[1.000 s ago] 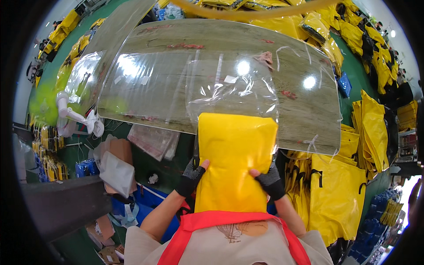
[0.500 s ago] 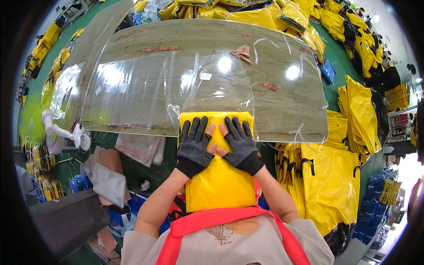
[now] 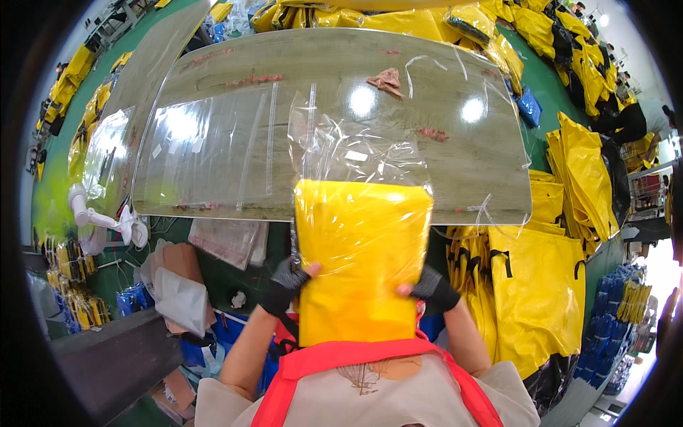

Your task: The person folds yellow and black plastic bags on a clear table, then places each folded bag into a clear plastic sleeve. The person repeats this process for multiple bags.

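A folded yellow sheet of shiny, tarpaulin-like material point(image 3: 359, 263) lies flat before my chest, its far part inside a clear plastic bag point(image 3: 370, 160). The bag's crinkled far end spreads over the table point(image 3: 469, 164). My left hand point(image 3: 287, 282), in a dark dotted glove with a bare thumb tip, grips the left edge of the bundle. On the opposite edge, my right hand point(image 3: 432, 287) wears a matching glove and holds on likewise. Both thumbs rest on top; the other fingers are mostly hidden at the sides and underneath.
More clear plastic bags point(image 3: 206, 153) lie flat on the table's left half. A crumpled brown cloth point(image 3: 386, 82) is near its far edge. Large yellow bags point(image 3: 537, 292) stand to my right. A white fan point(image 3: 128, 226) is at the table's left corner.
Both hands moved from lying flat on top of the yellow sheet to gripping its sides nearer to me. The bag's far end is pulled closer and more crumpled.
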Demonstrator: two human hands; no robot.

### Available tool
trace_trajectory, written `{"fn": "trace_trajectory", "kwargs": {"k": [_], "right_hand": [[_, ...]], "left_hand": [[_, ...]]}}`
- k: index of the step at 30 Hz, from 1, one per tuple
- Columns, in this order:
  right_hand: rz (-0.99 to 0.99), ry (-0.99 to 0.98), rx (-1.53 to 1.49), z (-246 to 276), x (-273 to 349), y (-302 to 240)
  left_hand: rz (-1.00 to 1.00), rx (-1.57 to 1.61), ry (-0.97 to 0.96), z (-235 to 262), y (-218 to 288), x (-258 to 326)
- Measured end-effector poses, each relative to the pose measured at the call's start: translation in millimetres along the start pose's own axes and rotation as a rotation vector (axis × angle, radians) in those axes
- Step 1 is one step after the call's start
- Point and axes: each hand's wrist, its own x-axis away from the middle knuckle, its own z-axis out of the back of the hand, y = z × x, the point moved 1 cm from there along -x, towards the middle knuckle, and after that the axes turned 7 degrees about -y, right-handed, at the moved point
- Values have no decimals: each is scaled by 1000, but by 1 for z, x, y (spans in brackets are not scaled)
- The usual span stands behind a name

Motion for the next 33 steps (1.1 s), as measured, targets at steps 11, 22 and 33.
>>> {"fn": "trace_trajectory", "kwargs": {"k": [11,22,33], "right_hand": [[-55,-34,-126,27,-19,-8],[46,223,-281,26,-26,-27],[-158,114,20,17,-20,-21]], "left_hand": [[-164,197,13,-15,54,-13],[-323,35,-104,-25,52,-5],[-243,21,-26,8,38,-10]]}}
